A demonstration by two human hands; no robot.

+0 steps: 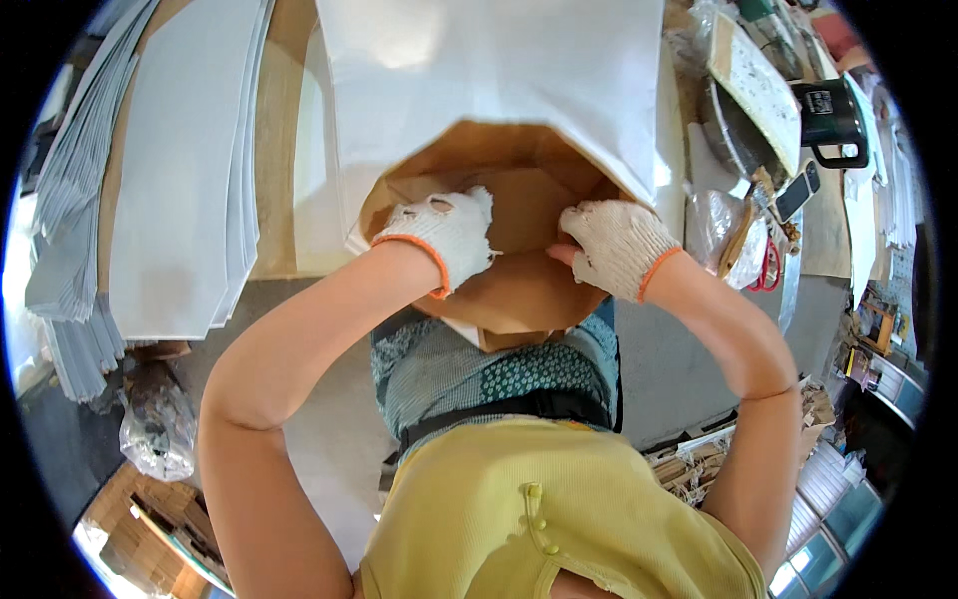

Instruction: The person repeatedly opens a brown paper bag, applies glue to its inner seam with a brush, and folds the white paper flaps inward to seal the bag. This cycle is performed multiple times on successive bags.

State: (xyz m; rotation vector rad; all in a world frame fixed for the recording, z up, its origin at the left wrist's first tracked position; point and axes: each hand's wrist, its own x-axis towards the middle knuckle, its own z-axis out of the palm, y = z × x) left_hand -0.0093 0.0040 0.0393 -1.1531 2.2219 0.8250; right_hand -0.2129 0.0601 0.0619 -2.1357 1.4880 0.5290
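Observation:
A large paper bag (499, 75), white outside and brown inside, lies on the table with its wide mouth facing me. Both my hands wear off-white knitted gloves with orange cuffs and reach into that mouth. My left hand (444, 235) is bent against the brown lining at the left; its fingertips are hidden. At the right side of the opening, my right hand (614, 245) has curled fingers and a bare thumb tip against the brown paper. The bag's lower rim hangs over the table edge near my lap.
White flat paper sheets or bags (185, 170) are stacked at the left, beside a fanned pile (85, 190). A black mug (831, 122), a phone-like device (795, 197) and clear plastic wrap (711, 228) lie at the right. A filled plastic bag (160, 429) is below the table's left side.

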